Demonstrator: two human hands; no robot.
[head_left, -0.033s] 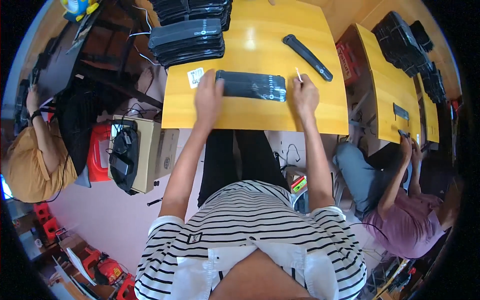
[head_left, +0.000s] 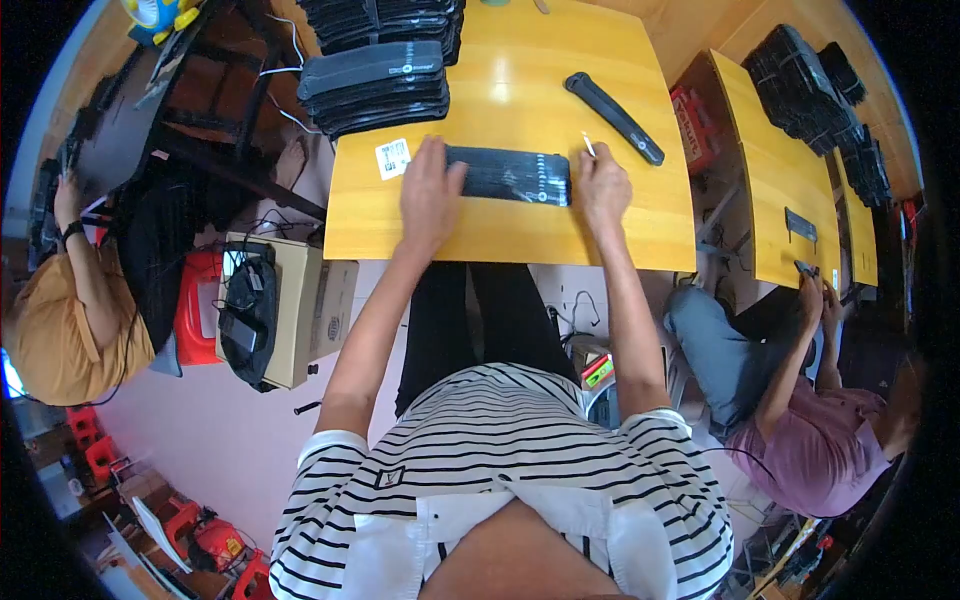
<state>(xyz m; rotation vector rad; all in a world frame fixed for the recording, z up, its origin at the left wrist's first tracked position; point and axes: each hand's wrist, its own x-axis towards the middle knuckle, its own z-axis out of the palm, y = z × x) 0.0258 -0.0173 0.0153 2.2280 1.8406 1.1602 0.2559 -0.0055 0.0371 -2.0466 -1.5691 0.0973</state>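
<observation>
A flat black pouch [head_left: 510, 176] in clear, shiny plastic wrap lies crosswise on the yellow table [head_left: 500, 235] before me. My left hand [head_left: 428, 200] rests at its left end, fingers stretched out and thumb apart, covering that edge. At the right end, my right hand [head_left: 606, 188] is closed around a thin white stick [head_left: 588, 145] whose tip pokes up beyond the fingers; its kind is unclear. A white printed label [head_left: 393, 158] lies beside my left fingers. Farther right, a long narrow black pouch [head_left: 614, 118] lies slantwise.
Tall stacks of black pouches [head_left: 375, 85] stand at the table's far left. A cardboard box [head_left: 290, 310] with a black bag on it sits by a red stool [head_left: 200, 305]. Co-workers sit left [head_left: 80, 330] and right [head_left: 810, 440], the right one at another yellow table [head_left: 780, 190].
My left hand has slid right onto the pouch's left end. My right hand has shifted slightly left, bringing the white stick closer to the pouch's right end.
</observation>
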